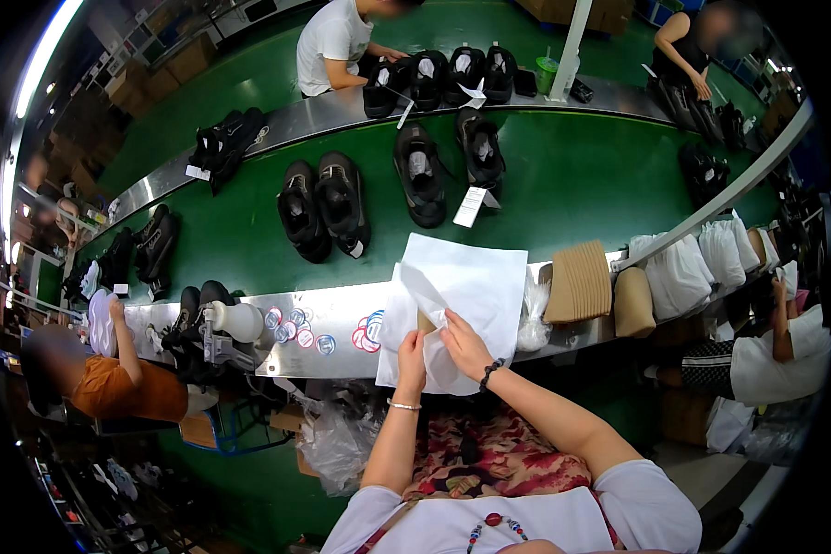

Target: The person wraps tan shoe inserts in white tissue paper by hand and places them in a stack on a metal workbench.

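White tissue paper sheets (466, 286) lie on the steel bench (337, 346) just ahead of both hands, left hand (412, 351) pinching a folded corner, right hand (463, 343) closed on the edge beside it; folding probably goes best with edges kept taut and aligned.

Tissue paper (462, 295) on the metal ledge (337, 355), cardboard inserts (582, 282) to its right, shoe pairs (323, 208) on the belt (563, 185) behind

On my green table (563, 185), black shoes (323, 208) lie far left; white paper sheets (471, 286) cover its near metal edge.
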